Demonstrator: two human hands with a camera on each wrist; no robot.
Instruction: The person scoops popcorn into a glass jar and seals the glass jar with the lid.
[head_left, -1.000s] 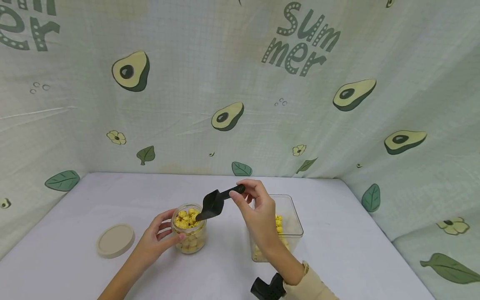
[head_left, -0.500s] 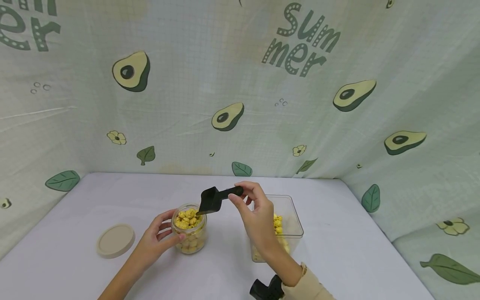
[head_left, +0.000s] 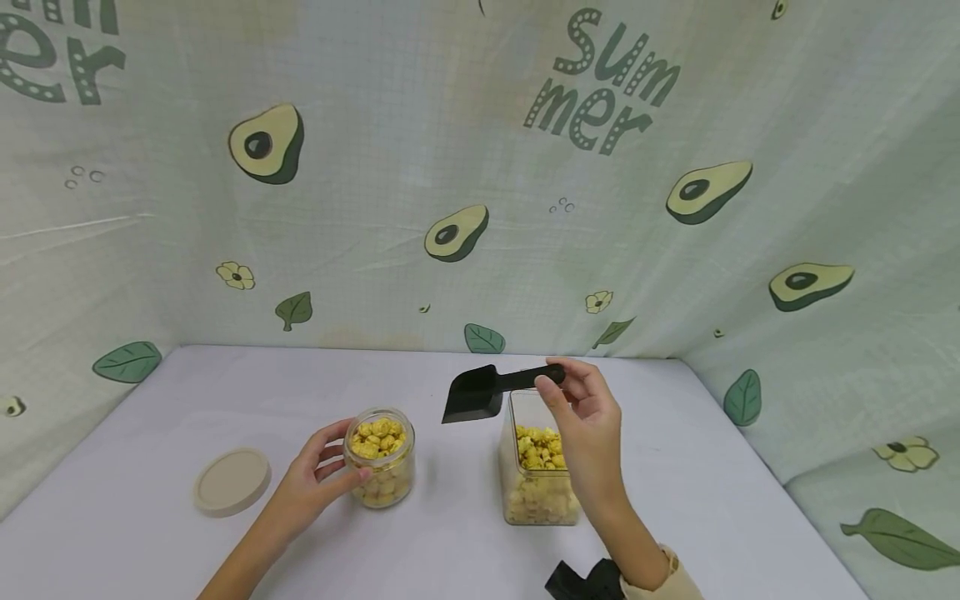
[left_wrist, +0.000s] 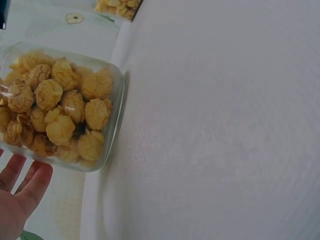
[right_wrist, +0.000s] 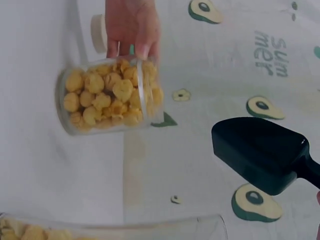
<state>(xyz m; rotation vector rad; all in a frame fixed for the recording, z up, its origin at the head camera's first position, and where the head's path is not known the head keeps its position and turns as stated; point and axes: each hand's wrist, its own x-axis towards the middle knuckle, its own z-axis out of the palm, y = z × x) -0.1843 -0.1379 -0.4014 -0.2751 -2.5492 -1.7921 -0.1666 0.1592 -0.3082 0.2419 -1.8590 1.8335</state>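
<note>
A clear round jar (head_left: 379, 457) filled with yellow popcorn (right_wrist: 102, 100) stands on the table. My left hand (head_left: 324, 463) holds it from the left side, thumb in front and fingers behind. Between thumb and fingers, my right hand (head_left: 588, 417) pinches the handle of a black scoop (head_left: 474, 395). The scoop is raised, its blade pointing left, between the jar and a clear rectangular container (head_left: 542, 497). More popcorn (head_left: 540, 448) lies inside that container, partly hidden behind the right hand. In the right wrist view the scoop's bowl (right_wrist: 260, 150) shows no popcorn.
A beige round lid (head_left: 232, 482) lies flat on the white table (head_left: 450, 550), left of the jar. A printed cloth (head_left: 360, 167) with avocados hangs behind and at both sides. A black device (head_left: 585, 581) is strapped at the right wrist.
My right hand has moved right with the scoop, away from the jar's mouth and toward the rectangular container. The left hand and jar have stayed in place.
</note>
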